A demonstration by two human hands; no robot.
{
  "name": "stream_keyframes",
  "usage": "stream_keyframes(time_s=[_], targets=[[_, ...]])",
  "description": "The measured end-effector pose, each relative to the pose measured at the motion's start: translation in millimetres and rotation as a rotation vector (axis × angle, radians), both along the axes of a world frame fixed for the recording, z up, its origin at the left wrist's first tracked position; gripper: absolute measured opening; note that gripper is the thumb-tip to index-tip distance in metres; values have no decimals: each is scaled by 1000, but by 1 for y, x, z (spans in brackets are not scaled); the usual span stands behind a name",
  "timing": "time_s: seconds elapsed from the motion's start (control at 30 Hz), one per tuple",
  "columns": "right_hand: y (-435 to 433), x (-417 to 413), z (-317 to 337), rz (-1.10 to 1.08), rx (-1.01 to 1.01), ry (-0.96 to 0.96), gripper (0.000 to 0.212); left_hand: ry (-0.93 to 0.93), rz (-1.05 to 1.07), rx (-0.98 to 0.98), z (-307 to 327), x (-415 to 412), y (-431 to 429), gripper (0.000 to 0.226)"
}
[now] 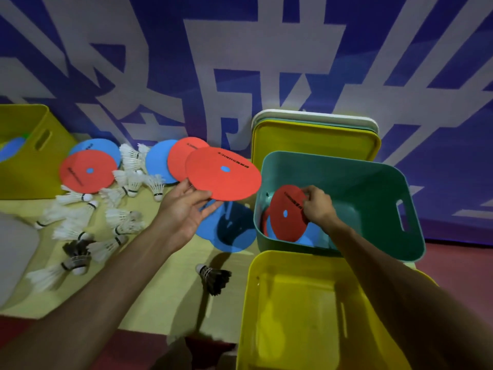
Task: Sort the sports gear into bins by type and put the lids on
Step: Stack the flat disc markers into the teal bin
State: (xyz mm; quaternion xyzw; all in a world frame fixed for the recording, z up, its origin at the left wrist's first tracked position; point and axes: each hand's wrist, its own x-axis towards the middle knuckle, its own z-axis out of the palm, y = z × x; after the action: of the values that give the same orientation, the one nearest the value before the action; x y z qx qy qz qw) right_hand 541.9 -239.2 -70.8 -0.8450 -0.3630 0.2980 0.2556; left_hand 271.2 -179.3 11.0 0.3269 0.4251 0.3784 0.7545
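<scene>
Two bare forearms and hands [184,209], sleeveless.

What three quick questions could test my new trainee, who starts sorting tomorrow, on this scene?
1. True or false: the right hand holds a red disc inside the teal bin.
2. What does the left hand hold? A) shuttlecock B) red disc C) lid
3. Fill in: the near yellow bin looks ____.

Key
1. True.
2. B: a red disc, held above the table.
3. Empty.
</scene>
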Motion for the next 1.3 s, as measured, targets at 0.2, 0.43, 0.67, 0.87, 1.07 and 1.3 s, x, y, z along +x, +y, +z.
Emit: stream_keyframes(time_s=[0.2,0.43,0.67,0.87,1.07,1.3], targets=[[7,11,-9,-73,-50,78,34,4,21,31,7,5,0,43],[1,12,-11,-113,-50,362,23,-23,-14,49,12,15,-7,43],[-2,21,0,34,-202,-9,36,-13,-69,82,14,25,-8,44],[9,-7,57,-70,209,719,20,38,-160,109,16,43,-9,41],[-1,-3,77,-53,341,737,15,212,-244,140,13,58,-10,39],[-26,31,37,-296,257,668,23,301,-267,129,13,57,-13,40]])
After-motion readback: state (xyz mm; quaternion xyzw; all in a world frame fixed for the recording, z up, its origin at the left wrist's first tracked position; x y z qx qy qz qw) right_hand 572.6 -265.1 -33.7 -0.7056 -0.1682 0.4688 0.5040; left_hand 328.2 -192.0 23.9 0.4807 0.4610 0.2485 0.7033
